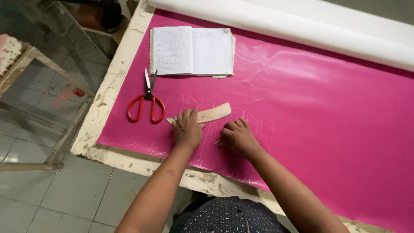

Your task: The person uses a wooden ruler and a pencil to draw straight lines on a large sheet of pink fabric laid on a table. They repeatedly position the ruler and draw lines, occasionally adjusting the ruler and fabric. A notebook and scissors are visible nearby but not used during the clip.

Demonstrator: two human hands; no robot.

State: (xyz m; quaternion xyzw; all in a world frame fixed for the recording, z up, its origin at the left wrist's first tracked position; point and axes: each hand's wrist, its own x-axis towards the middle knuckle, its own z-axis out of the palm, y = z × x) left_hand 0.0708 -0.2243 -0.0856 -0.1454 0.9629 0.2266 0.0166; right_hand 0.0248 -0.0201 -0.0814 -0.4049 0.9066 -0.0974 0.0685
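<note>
Bright pink fabric [310,108] lies spread over a worn table. My left hand [187,127] presses flat on a curved wooden pattern ruler [213,114] that rests on the fabric. Just to its right, my right hand [238,136] is closed around a thin marking tool whose tip [217,141] touches the cloth. Faint white outlines of several narrow shapes [263,125] are drawn on the fabric around both hands.
Red-handled scissors [146,102] lie left of the ruler. An open lined notebook [192,51] sits behind them. A white fabric roll [280,23] runs along the far side. The chipped table edge [103,90] drops to a tiled floor on the left.
</note>
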